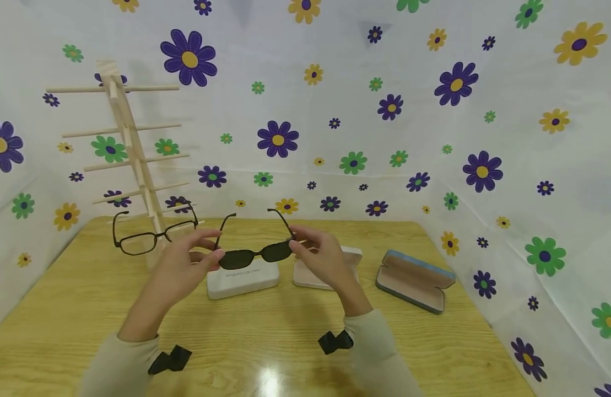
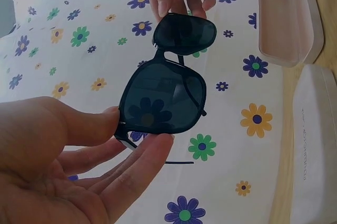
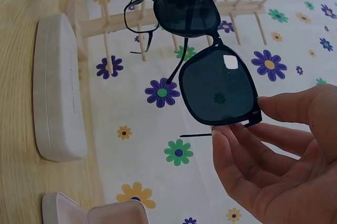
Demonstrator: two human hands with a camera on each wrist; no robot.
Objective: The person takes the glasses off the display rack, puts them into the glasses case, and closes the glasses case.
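A pair of dark sunglasses [image 1: 237, 259] is held up above the table, temples unfolded and pointing away. My left hand [image 1: 183, 270] pinches its left end near the hinge, thumb in front and fingers behind. At the other end my right hand [image 1: 326, 258] pinches the frame the same way. In the left wrist view the dark lens [image 2: 163, 97] stands out against the flowered cloth, and the right wrist view shows the lens [image 3: 218, 84] beside my right thumb. Beyond the sunglasses lies a white glasses case [image 1: 243, 281], its lid down.
A wooden display rack [image 1: 131, 143] stands at the left, with black-framed eyeglasses [image 1: 138, 243] on a low peg. Behind my right hand sits an opened pale case [image 1: 305, 275]. Farther right is an opened blue-grey case [image 1: 414, 281]. Flowered cloth [image 1: 305, 105] walls the wooden table [image 1: 236, 336].
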